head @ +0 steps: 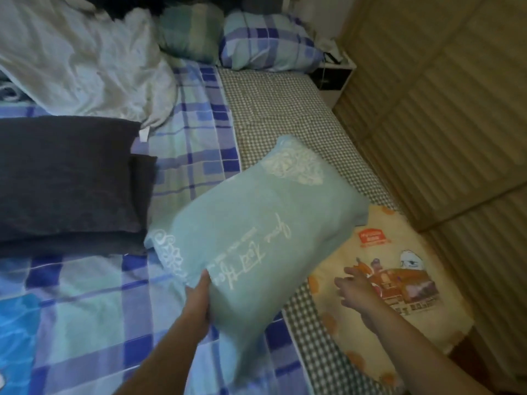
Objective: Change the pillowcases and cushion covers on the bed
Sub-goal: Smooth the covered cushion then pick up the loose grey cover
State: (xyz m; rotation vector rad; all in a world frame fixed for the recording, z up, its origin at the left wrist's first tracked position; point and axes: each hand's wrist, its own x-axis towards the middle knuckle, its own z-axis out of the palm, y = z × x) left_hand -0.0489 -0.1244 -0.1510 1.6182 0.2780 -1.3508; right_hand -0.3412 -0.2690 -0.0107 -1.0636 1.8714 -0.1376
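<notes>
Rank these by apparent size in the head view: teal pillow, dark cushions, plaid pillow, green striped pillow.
1. Teal pillow
2. Dark cushions, nearly equal; unsure
3. Plaid pillow
4. Green striped pillow
The last two lie farther away, so they look smaller.

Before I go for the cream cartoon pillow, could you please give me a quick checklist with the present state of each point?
1. Left hand grips the teal pillow: ok.
2. Right hand free, fingers spread: ok.
3. Cream cartoon pillow within reach, under the right hand: ok.
4. Teal pillow clear of the cream pillow: not ok, its corner overlaps it.
5. Spare covers, dark folded stack nearby: cannot tell what they are.
</notes>
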